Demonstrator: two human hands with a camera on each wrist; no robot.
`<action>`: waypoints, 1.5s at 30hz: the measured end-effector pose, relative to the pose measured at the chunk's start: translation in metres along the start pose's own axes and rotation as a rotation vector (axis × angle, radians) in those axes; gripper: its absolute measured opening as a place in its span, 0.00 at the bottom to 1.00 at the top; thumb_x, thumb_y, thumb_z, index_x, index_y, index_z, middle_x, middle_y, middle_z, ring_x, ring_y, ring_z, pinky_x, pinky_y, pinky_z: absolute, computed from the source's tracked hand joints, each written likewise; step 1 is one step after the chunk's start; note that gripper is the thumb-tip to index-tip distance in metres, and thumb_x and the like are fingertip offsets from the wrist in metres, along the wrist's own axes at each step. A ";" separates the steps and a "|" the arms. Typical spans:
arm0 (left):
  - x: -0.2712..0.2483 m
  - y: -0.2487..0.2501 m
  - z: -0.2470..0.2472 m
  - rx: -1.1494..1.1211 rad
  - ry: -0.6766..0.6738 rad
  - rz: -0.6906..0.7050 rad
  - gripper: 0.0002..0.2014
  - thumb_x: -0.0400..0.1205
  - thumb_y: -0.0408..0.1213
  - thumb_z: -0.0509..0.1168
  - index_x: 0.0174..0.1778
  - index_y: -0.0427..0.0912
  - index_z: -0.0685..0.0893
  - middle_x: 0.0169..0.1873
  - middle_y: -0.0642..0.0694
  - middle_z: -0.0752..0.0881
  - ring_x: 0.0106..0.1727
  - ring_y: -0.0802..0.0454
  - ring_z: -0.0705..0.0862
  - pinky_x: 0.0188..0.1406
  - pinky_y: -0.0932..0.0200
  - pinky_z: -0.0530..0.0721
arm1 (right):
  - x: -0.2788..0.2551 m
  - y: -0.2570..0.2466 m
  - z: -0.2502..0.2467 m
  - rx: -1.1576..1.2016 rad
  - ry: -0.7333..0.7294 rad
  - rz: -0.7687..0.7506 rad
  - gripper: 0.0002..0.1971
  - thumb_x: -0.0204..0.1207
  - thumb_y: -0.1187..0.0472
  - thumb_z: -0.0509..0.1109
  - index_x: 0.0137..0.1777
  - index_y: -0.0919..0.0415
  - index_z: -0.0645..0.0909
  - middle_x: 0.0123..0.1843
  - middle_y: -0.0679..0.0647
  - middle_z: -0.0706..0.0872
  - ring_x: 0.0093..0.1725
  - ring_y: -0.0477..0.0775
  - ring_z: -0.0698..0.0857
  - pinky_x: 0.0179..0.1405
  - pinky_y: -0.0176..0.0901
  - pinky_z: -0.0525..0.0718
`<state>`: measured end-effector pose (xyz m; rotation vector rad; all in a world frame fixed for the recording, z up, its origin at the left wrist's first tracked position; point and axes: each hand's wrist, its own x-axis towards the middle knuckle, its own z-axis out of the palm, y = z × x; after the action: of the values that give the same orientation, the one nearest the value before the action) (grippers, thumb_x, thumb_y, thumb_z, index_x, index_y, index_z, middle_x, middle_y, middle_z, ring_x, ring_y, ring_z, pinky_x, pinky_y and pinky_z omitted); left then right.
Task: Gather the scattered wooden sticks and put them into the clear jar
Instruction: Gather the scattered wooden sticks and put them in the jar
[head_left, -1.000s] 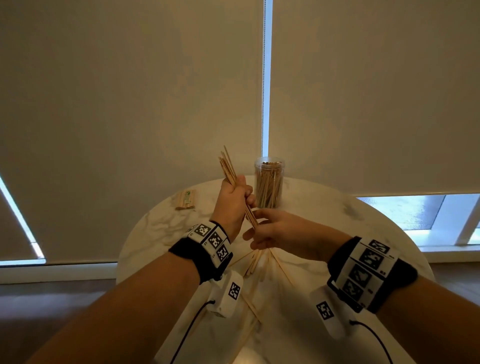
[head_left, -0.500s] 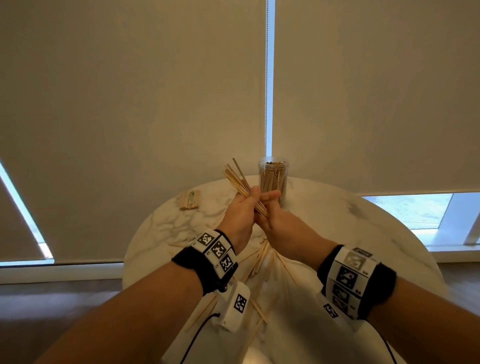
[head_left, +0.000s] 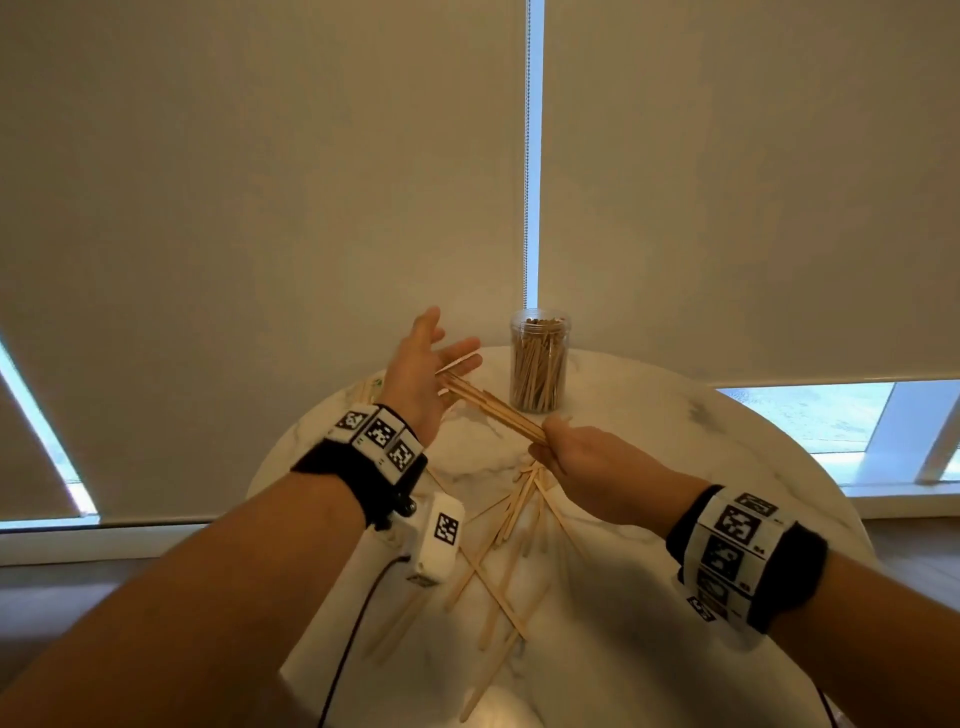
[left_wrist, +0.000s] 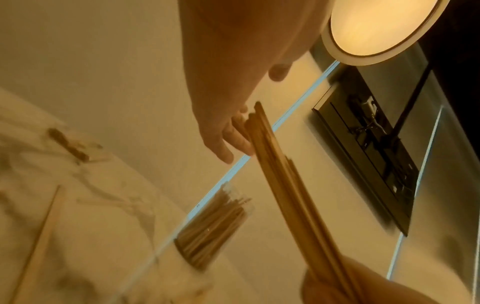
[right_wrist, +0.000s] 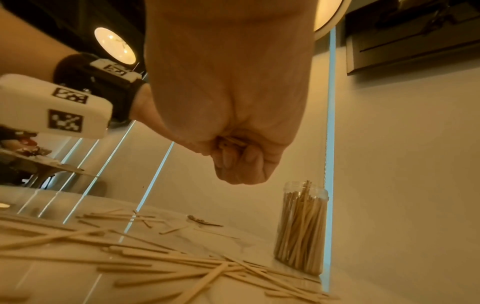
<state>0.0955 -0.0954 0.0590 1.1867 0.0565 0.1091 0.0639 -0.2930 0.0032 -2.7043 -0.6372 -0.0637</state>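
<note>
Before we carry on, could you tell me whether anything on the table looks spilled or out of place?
Yes: loose wooden sticks lie criss-crossed over the marble table, outside the upright clear jar. The right hand grips a bundle; the left hand is open.

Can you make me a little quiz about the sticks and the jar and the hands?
1. Which hand grips the bundle of sticks?
2. True or false: the clear jar stands upright on the marble table and has sticks in it.
3. The left hand is: A) spread open, B) a fist, C) inside the jar.

Key:
1. The right hand, curled round one end.
2. True.
3. A. Its fingers are spread by the bundle's far end. Loose sticks are on the table too.
</note>
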 end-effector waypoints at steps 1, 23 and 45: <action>0.001 0.003 -0.001 0.061 -0.032 -0.028 0.22 0.85 0.56 0.62 0.67 0.44 0.75 0.53 0.41 0.92 0.58 0.41 0.90 0.59 0.42 0.85 | 0.000 0.001 0.000 -0.031 -0.007 -0.001 0.14 0.89 0.45 0.52 0.51 0.54 0.70 0.39 0.51 0.80 0.36 0.52 0.79 0.39 0.52 0.80; -0.011 -0.047 0.000 1.014 -0.280 -0.059 0.30 0.78 0.65 0.66 0.32 0.38 0.85 0.19 0.46 0.80 0.18 0.52 0.70 0.17 0.65 0.68 | 0.019 -0.014 0.006 -0.260 0.060 0.008 0.23 0.76 0.38 0.68 0.63 0.52 0.80 0.47 0.50 0.88 0.43 0.51 0.86 0.44 0.49 0.87; 0.018 -0.042 0.000 0.382 -0.042 -0.223 0.25 0.87 0.56 0.59 0.51 0.35 0.87 0.29 0.44 0.89 0.22 0.56 0.80 0.16 0.67 0.74 | 0.037 -0.006 -0.051 -0.168 0.259 0.008 0.29 0.83 0.33 0.55 0.31 0.52 0.81 0.26 0.50 0.81 0.25 0.48 0.78 0.26 0.40 0.73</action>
<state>0.1155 -0.1089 0.0206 1.5545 0.1780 -0.1296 0.0959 -0.2903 0.0578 -2.7899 -0.5648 -0.4764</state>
